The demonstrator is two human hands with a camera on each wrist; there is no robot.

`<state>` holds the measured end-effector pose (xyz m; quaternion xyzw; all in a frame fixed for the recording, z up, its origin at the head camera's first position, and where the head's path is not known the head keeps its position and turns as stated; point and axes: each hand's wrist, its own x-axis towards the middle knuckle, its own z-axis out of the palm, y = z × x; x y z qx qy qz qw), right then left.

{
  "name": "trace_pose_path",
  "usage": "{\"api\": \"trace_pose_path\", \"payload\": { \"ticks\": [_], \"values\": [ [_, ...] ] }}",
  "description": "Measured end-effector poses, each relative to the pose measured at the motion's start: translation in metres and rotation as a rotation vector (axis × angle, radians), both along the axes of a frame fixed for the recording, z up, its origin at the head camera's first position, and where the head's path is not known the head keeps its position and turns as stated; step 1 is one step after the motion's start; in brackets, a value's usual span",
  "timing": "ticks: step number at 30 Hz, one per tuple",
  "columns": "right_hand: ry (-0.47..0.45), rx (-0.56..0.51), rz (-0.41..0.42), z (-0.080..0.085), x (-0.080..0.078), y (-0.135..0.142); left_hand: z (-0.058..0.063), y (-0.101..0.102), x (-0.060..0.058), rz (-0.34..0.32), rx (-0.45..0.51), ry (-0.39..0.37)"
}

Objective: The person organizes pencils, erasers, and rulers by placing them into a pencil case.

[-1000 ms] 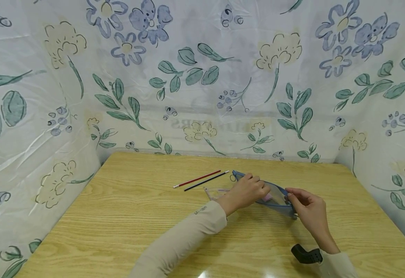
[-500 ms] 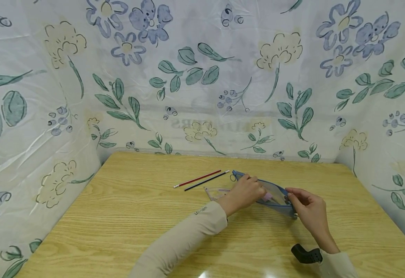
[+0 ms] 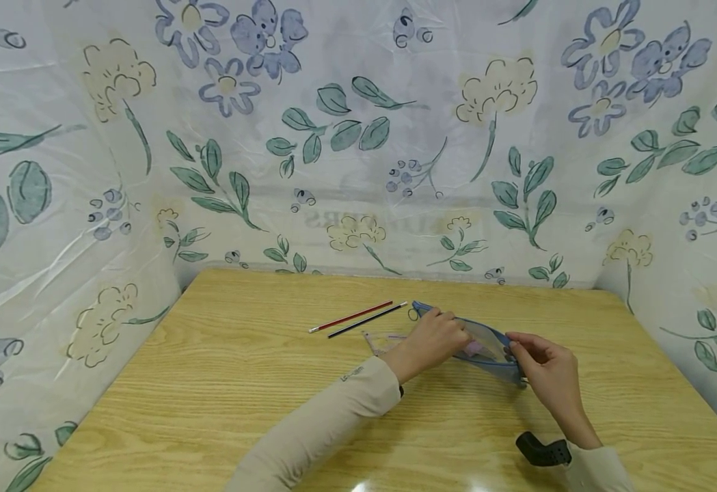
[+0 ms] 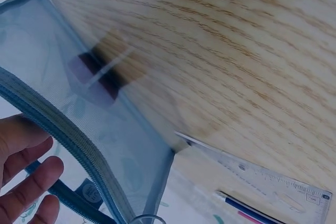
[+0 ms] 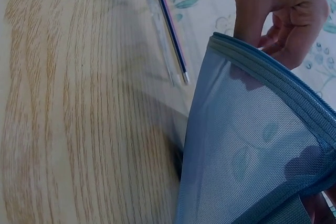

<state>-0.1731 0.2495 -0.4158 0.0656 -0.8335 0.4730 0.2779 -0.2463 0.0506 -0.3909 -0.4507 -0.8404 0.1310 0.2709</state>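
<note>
A blue mesh zip pouch [image 3: 495, 372] stands on the table with its zipped mouth spread apart. My left hand [image 3: 435, 339] reaches over the near rim into the mouth; in the left wrist view its fingers [image 4: 21, 135] are loosely bent with nothing seen between them. My right hand [image 3: 551, 376] pinches the pouch's right end between thumb and fingers. A small pink thing [image 3: 474, 348] lies inside the pouch, just beyond the left fingertips; its kind is unclear. The left wrist view shows a dark purple block-like shape [image 4: 94, 77] through the mesh.
A red pencil [image 3: 350, 317] and a dark blue pencil [image 3: 367, 320] lie side by side left of the pouch. A clear set square [image 4: 262, 177] lies near them, partly behind my left forearm in the head view. A floral cloth [image 3: 358, 157] hangs behind the table.
The left fingers have drawn back slightly from the pink thing, which now shows apart from them inside the pouch. The right hand keeps its place on the pouch.
</note>
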Motion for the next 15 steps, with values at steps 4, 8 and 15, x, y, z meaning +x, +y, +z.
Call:
{"api": "trace_pose_path", "payload": {
  "ticks": [4, 8, 15],
  "values": [
    [-0.006, 0.003, -0.001, 0.001, 0.001, -0.001, 0.002, -0.002, 0.002, -0.008, 0.013, 0.016],
    [-0.02, 0.006, -0.007, 0.001, 0.002, -0.002, 0.005, -0.005, 0.003, -0.021, 0.035, 0.035],
    [0.003, -0.004, 0.0, 0.001, 0.001, -0.001, 0.007, -0.011, 0.001, -0.05, 0.119, 0.034]
  ]
}}
